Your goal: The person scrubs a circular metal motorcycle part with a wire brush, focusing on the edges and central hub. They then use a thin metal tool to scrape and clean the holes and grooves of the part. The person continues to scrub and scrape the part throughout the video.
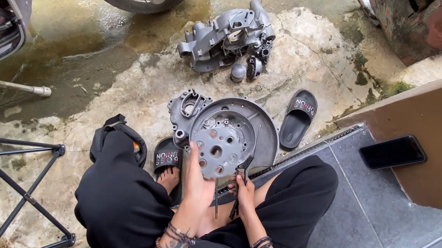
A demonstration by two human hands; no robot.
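Round grey metal plate [221,145], perforated, sits centrally above the knees, resting against a larger engine cover [259,126]. Left hand [197,177] grips its edge at 7 o'clock, fingers closed on the rim. Right hand [245,191] at 5 o'clock is clenched around a dark tool [243,172] touching the plate. A crankcase [227,35] lies at 12 o'clock, a black sandal [298,119] at 2 o'clock.

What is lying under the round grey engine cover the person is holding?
Under the round engine cover the wet concrete floor shows around its rim, and a black sandal sits beside its lower left edge. The left hand grips it. The floor directly beneath is covered.
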